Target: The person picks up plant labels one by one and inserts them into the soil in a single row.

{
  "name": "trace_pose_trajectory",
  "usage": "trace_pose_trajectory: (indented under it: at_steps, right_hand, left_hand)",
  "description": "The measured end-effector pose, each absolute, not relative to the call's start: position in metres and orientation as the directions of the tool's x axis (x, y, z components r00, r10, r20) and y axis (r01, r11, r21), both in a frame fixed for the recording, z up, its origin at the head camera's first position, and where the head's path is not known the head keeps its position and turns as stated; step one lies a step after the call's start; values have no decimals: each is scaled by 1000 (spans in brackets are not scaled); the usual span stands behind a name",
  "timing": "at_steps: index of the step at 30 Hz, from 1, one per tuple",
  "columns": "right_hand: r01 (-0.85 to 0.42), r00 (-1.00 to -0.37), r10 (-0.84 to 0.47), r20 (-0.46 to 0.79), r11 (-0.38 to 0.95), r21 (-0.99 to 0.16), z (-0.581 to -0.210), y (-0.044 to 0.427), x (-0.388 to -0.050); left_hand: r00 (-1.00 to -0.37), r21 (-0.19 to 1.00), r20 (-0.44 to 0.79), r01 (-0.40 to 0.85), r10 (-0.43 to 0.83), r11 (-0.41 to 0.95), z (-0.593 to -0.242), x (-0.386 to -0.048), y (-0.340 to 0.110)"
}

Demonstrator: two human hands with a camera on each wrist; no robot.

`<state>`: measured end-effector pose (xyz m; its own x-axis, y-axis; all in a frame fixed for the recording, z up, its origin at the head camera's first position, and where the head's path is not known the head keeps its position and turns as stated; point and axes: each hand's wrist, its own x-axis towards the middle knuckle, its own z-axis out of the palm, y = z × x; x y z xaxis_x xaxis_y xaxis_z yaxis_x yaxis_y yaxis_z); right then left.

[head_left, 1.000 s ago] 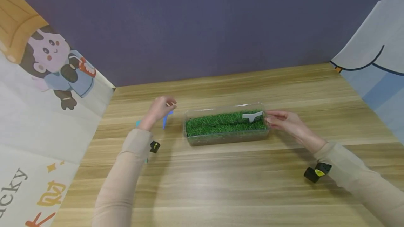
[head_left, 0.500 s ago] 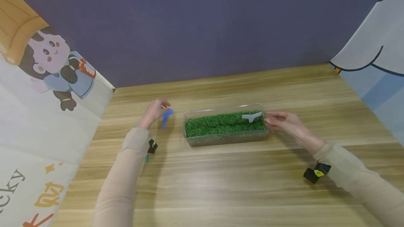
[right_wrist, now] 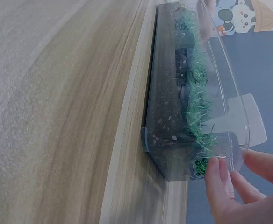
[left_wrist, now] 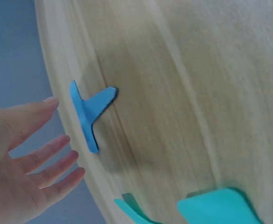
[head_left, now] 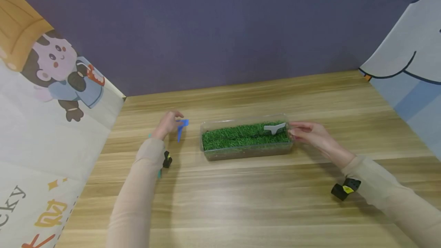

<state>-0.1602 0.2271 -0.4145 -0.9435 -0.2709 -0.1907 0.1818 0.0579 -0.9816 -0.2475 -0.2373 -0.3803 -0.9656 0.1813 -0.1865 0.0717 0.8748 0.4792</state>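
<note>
In the head view, a long clear plastic planter box (head_left: 241,152) holds dark soil topped with two strips of green artificial grass (head_left: 237,131). A white T-shaped plant label (head_left: 275,128) stands upright in the grass near the right end. My right hand (head_left: 311,135) holds that end of the box, with fingers and thumb at its wall and rim. Over at the left, my left hand (head_left: 167,123) hovers by a blue T-shaped plant label (left_wrist: 92,112) lying on the table. Its fingers are spread and relaxed in the left wrist view, apart from the label.
Two teal pieces, a broad one (left_wrist: 220,207) and a narrow one (left_wrist: 132,211), lie beyond the blue label, mostly hidden by my left arm in the head view. A dark panel (head_left: 241,30) rises behind the wooden table (head_left: 241,202), with printed sheets at both sides.
My left hand has drawn back left and lowered slightly towards the blue label, which now shows more. The right hand and the planter box have stayed in place.
</note>
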Motion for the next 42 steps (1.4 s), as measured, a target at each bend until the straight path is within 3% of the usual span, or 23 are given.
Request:
trace_pose_trajectory:
  at_steps: [8,18,28,36,39,42]
  right_hand:
    - [242,-941,-238,-242,32,-970,-443,237,-170]
    - [253,-943,-217,-253,26,-967,-449,238,-175]
    - [246,-942,-229,-245,25,-969,-448,238,-175]
    - [242,-944,-225,-242,26,-970,-446,238,-176]
    - [218,-943,-252,-217,26,-976,-442,238,-175]
    - [205,-940,-261,-221,86,-975,-414,228,-162]
  left_hand:
    - [-956,453,-227,63,183,890,-387,-249,-236]
    - [-957,426,-227,71,183,902,-389,-250,-237]
    - [-948,419,-264,50,174,906,-388,-253,-237]
    - [-948,439,-255,64,193,896,-414,-281,-255]
    - [-942,440,-297,8,154,898,-400,-271,-246]
    - [-944,453,-292,3,151,892,-386,-259,-239]
